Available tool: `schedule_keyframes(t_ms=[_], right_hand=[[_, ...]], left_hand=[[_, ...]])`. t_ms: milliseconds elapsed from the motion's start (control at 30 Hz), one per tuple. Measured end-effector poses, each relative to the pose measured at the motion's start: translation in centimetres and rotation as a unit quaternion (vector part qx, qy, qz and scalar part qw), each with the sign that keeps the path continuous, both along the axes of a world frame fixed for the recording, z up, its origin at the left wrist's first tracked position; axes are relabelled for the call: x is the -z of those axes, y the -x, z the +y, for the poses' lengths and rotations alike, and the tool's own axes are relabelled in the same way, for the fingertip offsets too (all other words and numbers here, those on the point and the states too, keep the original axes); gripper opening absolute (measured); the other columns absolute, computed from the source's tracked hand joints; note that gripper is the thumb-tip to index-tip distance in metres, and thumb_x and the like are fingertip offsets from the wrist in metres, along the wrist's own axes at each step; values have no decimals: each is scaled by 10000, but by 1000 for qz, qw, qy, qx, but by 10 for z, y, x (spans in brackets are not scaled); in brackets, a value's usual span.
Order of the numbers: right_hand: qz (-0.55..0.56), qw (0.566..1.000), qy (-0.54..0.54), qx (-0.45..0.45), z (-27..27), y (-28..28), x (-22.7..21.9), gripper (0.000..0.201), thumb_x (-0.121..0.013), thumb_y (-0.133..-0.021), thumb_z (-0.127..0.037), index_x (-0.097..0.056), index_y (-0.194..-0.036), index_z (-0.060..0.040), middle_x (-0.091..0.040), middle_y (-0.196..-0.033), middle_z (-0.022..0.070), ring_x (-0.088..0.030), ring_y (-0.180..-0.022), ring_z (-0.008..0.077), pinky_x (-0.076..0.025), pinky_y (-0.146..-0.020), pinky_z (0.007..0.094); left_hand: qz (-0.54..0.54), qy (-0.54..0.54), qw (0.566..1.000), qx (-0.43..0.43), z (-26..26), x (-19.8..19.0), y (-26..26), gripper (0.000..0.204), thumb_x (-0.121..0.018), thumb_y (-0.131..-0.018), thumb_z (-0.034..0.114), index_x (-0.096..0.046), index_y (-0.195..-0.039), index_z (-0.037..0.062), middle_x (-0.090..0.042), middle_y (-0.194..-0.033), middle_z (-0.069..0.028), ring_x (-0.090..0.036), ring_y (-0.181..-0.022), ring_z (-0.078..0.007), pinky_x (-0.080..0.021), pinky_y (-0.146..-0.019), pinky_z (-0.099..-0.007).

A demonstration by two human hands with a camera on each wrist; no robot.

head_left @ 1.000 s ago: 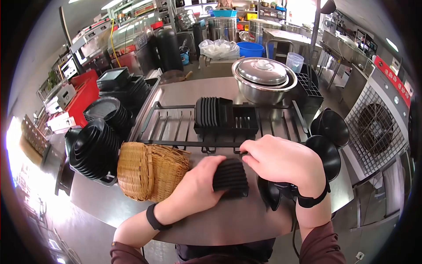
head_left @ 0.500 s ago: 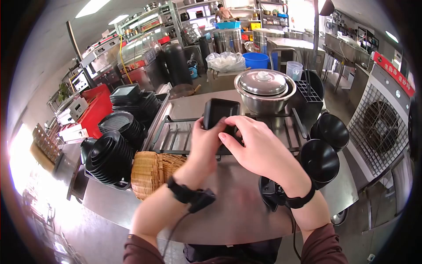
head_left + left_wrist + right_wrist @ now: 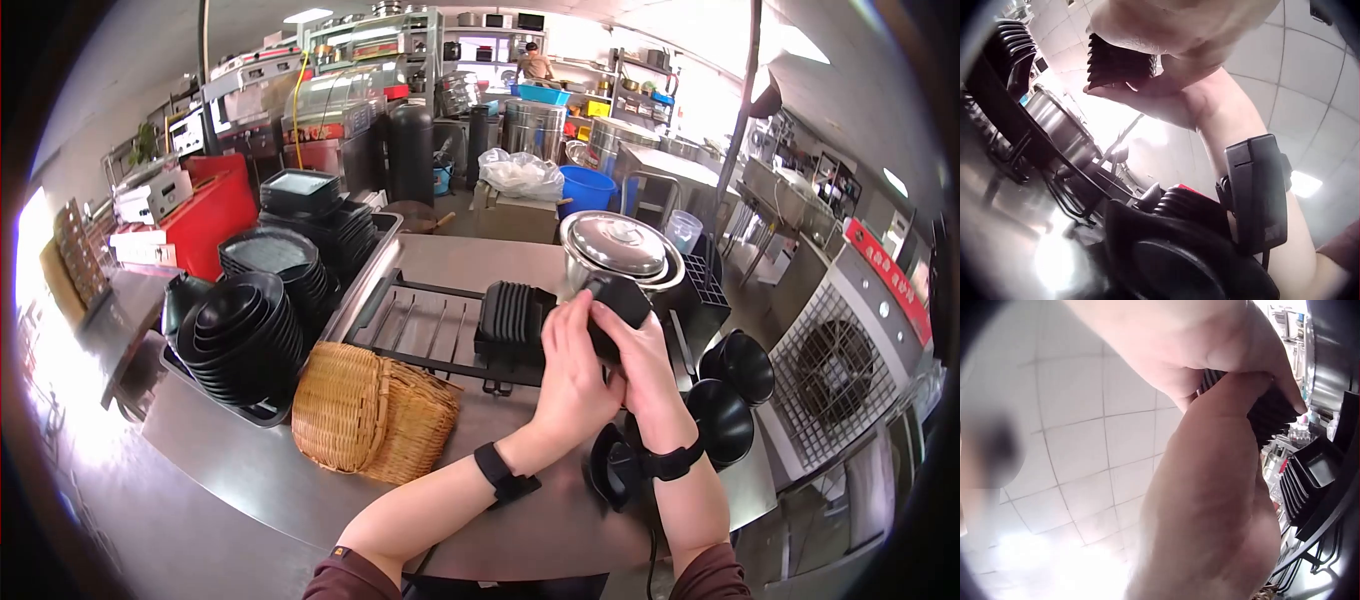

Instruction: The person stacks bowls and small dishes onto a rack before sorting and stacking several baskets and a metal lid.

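A stack of small black dishes (image 3: 620,300) is held up between my two hands, over the right part of a black wire rack (image 3: 455,370). My left hand (image 3: 572,385) grips the stack's left side, fingers pointing up. On its right side my right hand (image 3: 650,375) holds it, the heels of both hands close together. Ridged, stacked rims of the held dishes (image 3: 1119,65) show between the fingers in the left wrist view. Just left of my hands, more small black dishes (image 3: 510,312) stand on edge in a black holder on the rack.
A wicker basket (image 3: 340,410) lies at the front left, beside stacked black bowls (image 3: 240,345) and plates (image 3: 265,255). Behind my hands stands a lidded steel pot (image 3: 620,245). Two large black bowls (image 3: 722,425) and a slotted black box (image 3: 708,285) line the right side.
The dish stack has been lifted off the tabletop and carried over the rack, then to the right. My right hand has taken hold of it together with my left. The head view has turned.
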State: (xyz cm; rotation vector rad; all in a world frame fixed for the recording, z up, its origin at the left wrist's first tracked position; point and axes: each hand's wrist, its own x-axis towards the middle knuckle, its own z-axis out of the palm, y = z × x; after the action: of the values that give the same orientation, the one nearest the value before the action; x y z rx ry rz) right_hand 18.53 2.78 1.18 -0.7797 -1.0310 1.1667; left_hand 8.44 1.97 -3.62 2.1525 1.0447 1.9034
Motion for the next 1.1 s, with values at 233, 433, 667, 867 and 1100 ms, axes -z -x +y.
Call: schedule_keyframes(t_ms=[233, 433, 667, 867, 1100], right_hand=[[-95, 989, 81, 78, -1, 5, 4, 322, -795, -951, -237, -635, -1163, -54, -715, -1050, 38, -707, -866, 110, -588, -685, 267], [-122, 989, 32, 73, 4, 11, -4, 331, -750, -967, -295, -658, -1153, -37, -711, -1059, 27, -675, -878, 91, -554, -721, 267], [-215, 969, 64, 105, 57, 18, -4, 721, -863, -839, -199, -427, -1351, 61, -684, -1090, 140, -724, -880, 201, -619, -693, 336], [-565, 780, 97, 249, 77, 30, 8, 1230, -922, -682, -414, -218, -1502, 172, -552, -1385, 400, -593, -1294, 480, -488, -1094, 458], [-588, 785, 147, 130, 89, 29, 39, 917, -680, -967, -421, -195, -1472, 171, -408, -1521, 407, -474, -1414, 479, -415, -1159, 467]], left_hand=[[-47, -3, 998, 50, -7, 7, 3, 840, -594, -664, -20, -325, -1455, -107, -430, -1443, -293, -357, -1461, -457, -204, -1251, -614], [-107, 33, 991, 80, -4, 2, 3, 768, -559, -697, -65, -327, -1428, -97, -383, -1459, -315, -306, -1467, -503, -236, -1234, -602], [-230, 145, 959, -77, 32, 14, 14, 558, -544, -751, -86, -416, -1294, -86, -345, -1450, -336, -308, -1414, -516, -253, -1204, -575], [-205, 172, 948, -175, 50, 20, 39, 565, -582, -762, -59, -428, -1305, -48, -341, -1503, -326, -314, -1434, -500, -252, -1208, -575], [-195, 369, 895, -155, 60, 30, 39, 828, -705, -809, 127, -286, -1498, -61, -323, -1534, -341, -220, -1503, -526, -116, -1270, -603]])
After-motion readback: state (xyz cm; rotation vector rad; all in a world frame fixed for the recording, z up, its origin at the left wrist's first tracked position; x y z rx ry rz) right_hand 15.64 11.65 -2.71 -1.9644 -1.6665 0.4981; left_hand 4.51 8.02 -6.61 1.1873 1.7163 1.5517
